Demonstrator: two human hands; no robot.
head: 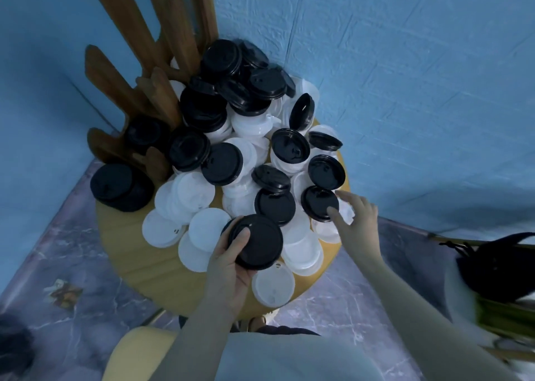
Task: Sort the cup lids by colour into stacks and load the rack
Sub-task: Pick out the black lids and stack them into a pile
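A heap of black lids [228, 91] and white lids [185, 198] covers a small round wooden table [127, 253]. My left hand [231, 262] grips a short stack of black lids [257, 241] near the table's front, thumb across the top. My right hand [357, 218] reaches over the right side with fingers spread, its thumb touching the edge of a black lid [318, 202] that lies on white ones. A brown wooden rack [139, 91] with tall pointed slats stands at the table's back left, with black lids [146, 133] sitting between its slats.
A flat pile of black lids [121, 186] overhangs the table's left edge. Blue walls close in behind and to the right. The floor [72, 250] is marbled grey. A dark bag with green stalks [498, 282] lies at the right. A yellow seat [136, 351] is below.
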